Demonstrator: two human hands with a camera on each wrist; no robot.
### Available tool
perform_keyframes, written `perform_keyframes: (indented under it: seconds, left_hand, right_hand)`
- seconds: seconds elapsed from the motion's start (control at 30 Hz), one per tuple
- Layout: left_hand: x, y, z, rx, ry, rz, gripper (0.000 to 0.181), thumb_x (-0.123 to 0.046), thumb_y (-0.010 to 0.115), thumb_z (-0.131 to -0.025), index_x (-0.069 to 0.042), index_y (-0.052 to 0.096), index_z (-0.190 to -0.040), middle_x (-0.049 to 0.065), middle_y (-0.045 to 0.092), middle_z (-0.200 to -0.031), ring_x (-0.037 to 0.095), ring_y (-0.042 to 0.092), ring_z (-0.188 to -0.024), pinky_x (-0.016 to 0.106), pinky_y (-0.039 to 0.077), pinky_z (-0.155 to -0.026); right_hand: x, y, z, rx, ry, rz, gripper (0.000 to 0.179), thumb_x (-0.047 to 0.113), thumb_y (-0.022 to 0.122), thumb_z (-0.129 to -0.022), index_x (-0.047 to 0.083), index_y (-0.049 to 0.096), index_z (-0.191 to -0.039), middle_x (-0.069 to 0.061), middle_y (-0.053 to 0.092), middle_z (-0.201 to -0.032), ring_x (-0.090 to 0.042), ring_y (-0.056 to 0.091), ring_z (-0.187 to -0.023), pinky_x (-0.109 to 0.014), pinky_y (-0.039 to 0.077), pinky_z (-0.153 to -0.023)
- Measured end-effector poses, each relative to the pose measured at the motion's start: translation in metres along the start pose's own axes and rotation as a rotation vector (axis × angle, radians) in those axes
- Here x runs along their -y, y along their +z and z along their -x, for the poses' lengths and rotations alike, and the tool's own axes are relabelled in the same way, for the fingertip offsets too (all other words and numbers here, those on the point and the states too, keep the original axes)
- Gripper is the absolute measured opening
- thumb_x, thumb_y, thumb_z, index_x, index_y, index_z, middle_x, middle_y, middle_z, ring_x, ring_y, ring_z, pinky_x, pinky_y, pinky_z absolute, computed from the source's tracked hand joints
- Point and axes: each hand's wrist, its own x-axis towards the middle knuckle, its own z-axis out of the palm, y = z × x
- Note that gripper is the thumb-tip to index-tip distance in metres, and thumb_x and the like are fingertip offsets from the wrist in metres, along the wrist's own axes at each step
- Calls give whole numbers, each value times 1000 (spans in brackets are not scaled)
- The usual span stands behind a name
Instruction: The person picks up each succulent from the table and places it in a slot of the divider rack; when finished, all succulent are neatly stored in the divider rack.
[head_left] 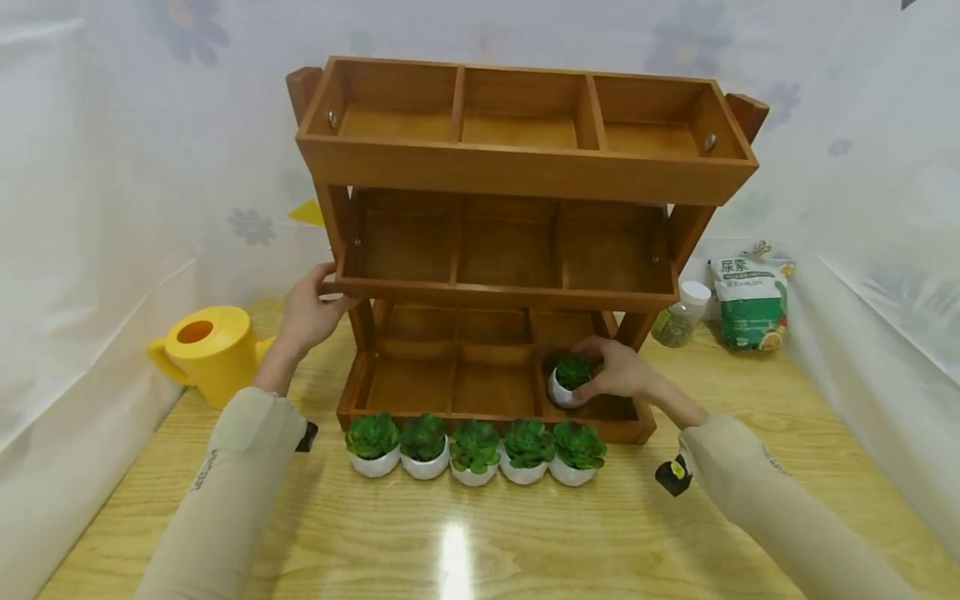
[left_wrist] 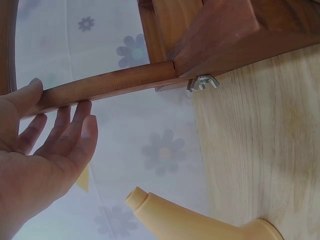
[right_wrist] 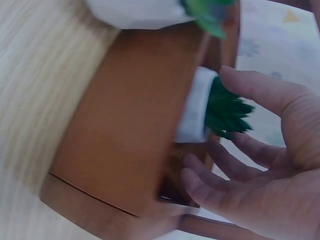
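Currently, placement appears barely begun: one potted plant (head_left: 568, 380) sits within the wooden rack (head_left: 525, 172), beside the right hand (head_left: 618, 371); five plants (head_left: 474, 450) stand on the tabletop (head_left: 360, 533), nearer the person than both hands. Right fingers: spread, contact unclear. Left hand (head_left: 313, 310): thumb above, fingers beneath, gripping the rack's side.

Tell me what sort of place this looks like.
Likely an indoor tabletop staging area: pale flower-print sheeting hangs behind the wood-grained table, which holds a tiered wooden shelf and small potted succulents.
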Motion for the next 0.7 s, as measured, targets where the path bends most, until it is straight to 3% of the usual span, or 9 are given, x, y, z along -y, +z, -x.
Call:
perform_keyframes:
  seconds: [0.17, 0.37, 0.57, 0.7]
  left_hand:
    - [0, -1, -1, -5, 1, -11, 57, -20, 60, -95, -2, 38, -145, 29, 47, -134, 46, 55, -113, 54, 48, -91]
    - [0, 0, 1, 5, -8, -6, 58, -21, 59, -96, -2, 36, -146, 29, 47, -134, 46, 55, -113, 54, 48, -92]
    - [1, 1, 1, 14, -16, 13, 59, -22, 59, -96, -3, 35, -147, 29, 47, -134, 46, 54, -114, 54, 47, -93]
    - [1, 1, 1, 11, -15, 18, 59, -23, 59, -96, -4, 35, -147, 29, 47, -134, 46, 54, -115, 54, 47, -93]
  right_hand:
    - [13, -12, 13, -27, -6, -80, 64, 15, 80, -78, -7, 49, -130, -28, 52, -127, -43, 55, -110, -50, 50, -89]
    - [25, -14, 36, -93, -70, -165, 57, 16, 76, -84, -4, 50, -130, -26, 53, -127, -42, 56, -110, -44, 52, -88]
    - [30, 2, 71, -168, -109, -322, 52, 11, 73, -86, -3, 50, -130, -24, 55, -124, -39, 58, -106, -30, 55, -81]
    - [28, 20, 87, -212, -100, -344, 50, 11, 73, -86, -3, 51, -129, -21, 57, -121, -29, 61, -102, -29, 55, -80]
